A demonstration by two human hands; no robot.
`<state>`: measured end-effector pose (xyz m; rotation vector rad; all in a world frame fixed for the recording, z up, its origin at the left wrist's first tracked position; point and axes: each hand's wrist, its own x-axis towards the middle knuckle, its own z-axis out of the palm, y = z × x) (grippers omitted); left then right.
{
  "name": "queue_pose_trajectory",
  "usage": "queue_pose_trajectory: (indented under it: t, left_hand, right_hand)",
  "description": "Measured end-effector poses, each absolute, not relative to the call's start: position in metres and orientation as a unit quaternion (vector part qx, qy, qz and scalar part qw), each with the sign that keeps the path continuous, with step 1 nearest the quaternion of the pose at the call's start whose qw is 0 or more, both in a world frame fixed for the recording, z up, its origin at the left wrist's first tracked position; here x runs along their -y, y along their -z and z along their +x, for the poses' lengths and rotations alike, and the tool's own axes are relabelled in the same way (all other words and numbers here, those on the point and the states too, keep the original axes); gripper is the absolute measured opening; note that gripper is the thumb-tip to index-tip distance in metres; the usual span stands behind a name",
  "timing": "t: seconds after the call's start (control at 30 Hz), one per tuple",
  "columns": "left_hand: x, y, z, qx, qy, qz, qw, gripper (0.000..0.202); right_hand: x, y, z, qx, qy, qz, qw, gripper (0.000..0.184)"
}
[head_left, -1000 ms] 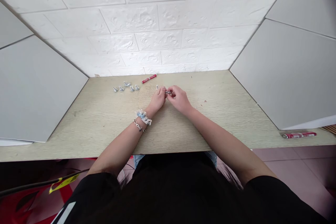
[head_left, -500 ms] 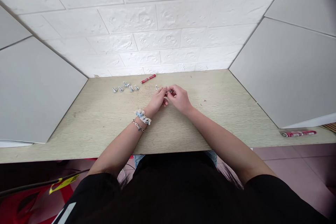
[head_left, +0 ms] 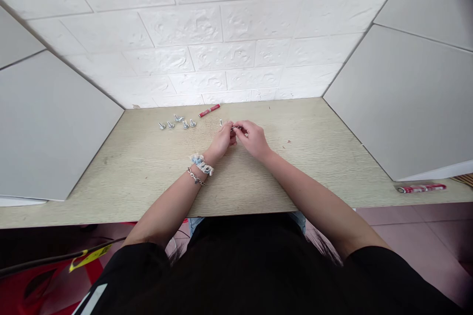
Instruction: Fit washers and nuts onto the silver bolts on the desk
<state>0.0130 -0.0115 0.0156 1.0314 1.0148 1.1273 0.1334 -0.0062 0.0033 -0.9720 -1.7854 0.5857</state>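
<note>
My left hand (head_left: 220, 141) and my right hand (head_left: 254, 140) meet over the middle of the table, fingertips close together. Between them is a small silvery metal bolt (head_left: 237, 128), pinched by both; the fingers cover most of it, so its full shape is hidden. Just behind my left hand a single bolt (head_left: 220, 122) stands on the tabletop. Farther left, several silver bolts (head_left: 185, 124) are grouped, most with their shanks pointing up.
A red marker-like tube (head_left: 209, 110) lies near the wall (head_left: 240, 81). Another red cylinder (head_left: 421, 188) rests by the right front edge. Tiny reddish scraps (head_left: 288, 141) dot the wooden table (head_left: 314, 157). Grey panels (head_left: 406, 93) bound both sides.
My right fingers have shifted on the bolt and now cover more of it. My left fingers have curled in slightly. The things on the table stay put.
</note>
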Motion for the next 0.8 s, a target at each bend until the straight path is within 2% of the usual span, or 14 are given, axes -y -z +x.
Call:
queue_pose_trajectory:
  t: [0.43,0.8]
  left_hand:
    - [0.015,-0.025,0.014,-0.497,-0.473,0.431,0.587,0.024]
    - [0.014,-0.023,0.015,-0.516,-0.484,0.419,0.57,0.025]
  right_hand:
    - [0.004,0.002,0.133,0.719,-0.271,-0.429,0.475,0.031]
    - [0.004,0.001,0.133,0.713,-0.307,-0.421,0.47,0.025]
